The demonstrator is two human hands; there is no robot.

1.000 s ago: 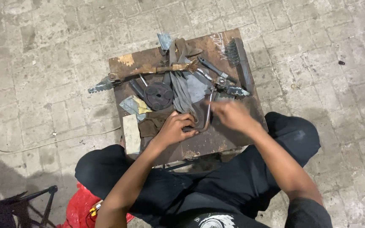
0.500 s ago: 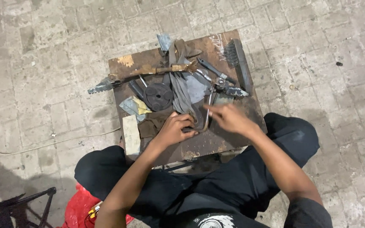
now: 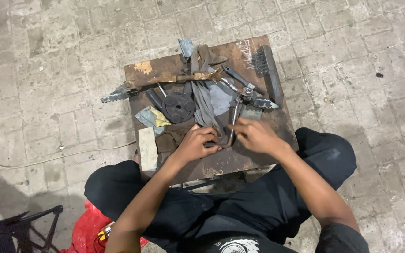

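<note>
the person sits low behind a small rusty work table point(image 3: 221, 161), knees either side of it, both hands working at its near edge. the left hand point(image 3: 197, 143) is curled tight over a dark scrap of cloth point(image 3: 172, 137), fingers pinching at the end of a grey strap point(image 3: 203, 100) that runs up the middle of the table. the right hand point(image 3: 255, 136) lies just beside it, fingers bent and pressing where the strap meets the handles of the pliers point(image 3: 240, 105); whether it truly grasps anything cannot be told from here. the pliers lie on the table just beyond the hands, head pointing away. further back sit a round dark disc point(image 3: 178, 107), a wire brush point(image 3: 264, 68) at the right edge, and a rusty toothed blade point(image 3: 118, 93) poking off the left side. a red bag point(image 3: 87, 229) lies on the paved floor, bottom left.
</note>
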